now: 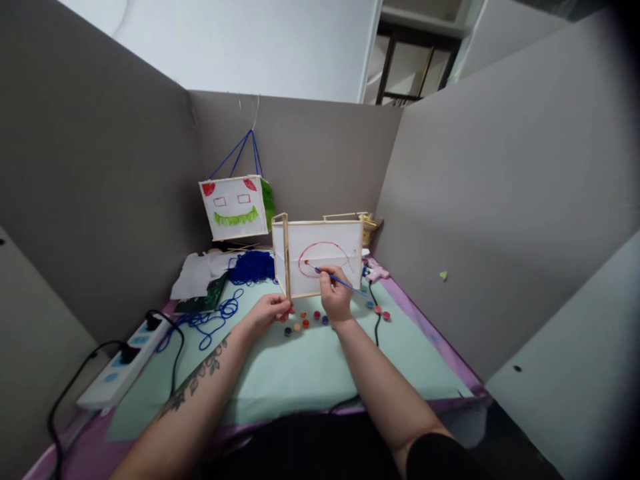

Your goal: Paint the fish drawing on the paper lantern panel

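Observation:
My left hand (275, 311) pinches the lower corner of a paper lantern (325, 233), a box of thin wooden sticks covered in white paper, and keeps it upright above the table. Between the fingers of my right hand (336, 293) is a thin blue paintbrush (340, 281), its red tip at the lantern's front panel. A large red oval outline (326, 243) shows on that panel, with a small red patch by the brush tip. Several small paint pots (306, 324) stand on the table below the lantern.
A finished-looking lantern (235, 207) with a face hangs from blue cords at the back. Blue yarn (251, 267), white paper (193, 275) and a power strip (125, 363) lie on the left. A pink glue gun (376, 270) and its black cable are at right. Grey partitions (320, 153) enclose the table.

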A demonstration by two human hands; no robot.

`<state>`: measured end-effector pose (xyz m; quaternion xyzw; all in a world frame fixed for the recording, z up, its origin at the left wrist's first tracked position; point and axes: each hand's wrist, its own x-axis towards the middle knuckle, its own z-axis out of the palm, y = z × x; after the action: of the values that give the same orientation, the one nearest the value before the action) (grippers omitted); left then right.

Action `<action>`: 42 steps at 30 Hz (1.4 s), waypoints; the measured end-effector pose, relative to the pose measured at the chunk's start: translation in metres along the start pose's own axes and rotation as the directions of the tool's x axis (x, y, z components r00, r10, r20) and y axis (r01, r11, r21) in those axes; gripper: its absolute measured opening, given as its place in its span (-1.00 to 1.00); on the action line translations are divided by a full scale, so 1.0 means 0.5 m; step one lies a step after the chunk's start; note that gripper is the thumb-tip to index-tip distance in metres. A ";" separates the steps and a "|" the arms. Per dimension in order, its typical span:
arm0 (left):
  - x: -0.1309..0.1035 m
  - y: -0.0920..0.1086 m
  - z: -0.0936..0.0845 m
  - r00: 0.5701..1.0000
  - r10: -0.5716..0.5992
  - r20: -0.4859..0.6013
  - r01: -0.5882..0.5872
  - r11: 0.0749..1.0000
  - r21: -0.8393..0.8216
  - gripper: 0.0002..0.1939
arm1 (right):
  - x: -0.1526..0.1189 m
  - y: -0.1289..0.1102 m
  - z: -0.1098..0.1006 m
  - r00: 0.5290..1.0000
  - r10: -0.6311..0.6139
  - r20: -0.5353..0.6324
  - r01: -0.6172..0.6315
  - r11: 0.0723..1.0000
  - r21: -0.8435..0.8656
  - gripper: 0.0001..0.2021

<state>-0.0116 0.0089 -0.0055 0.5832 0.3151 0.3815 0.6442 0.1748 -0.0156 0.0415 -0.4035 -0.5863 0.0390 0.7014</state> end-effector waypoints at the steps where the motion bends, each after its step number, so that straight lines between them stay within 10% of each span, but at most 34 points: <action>1: -0.001 0.002 0.001 1.000 -0.004 -0.004 0.004 1.000 -0.002 -0.69 | 0.000 0.001 0.001 1.000 0.001 0.010 0.000 1.000 -0.007 -0.85; 42: 0.000 0.000 0.000 1.000 0.012 0.007 -0.012 1.000 -0.002 -0.70 | 0.002 0.002 -0.010 1.000 0.008 0.018 -0.007 0.998 -0.058 -0.84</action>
<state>-0.0115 0.0086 -0.0054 0.5859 0.3091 0.3836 0.6435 0.1797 -0.0172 0.0419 -0.4254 -0.5922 0.0281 0.6838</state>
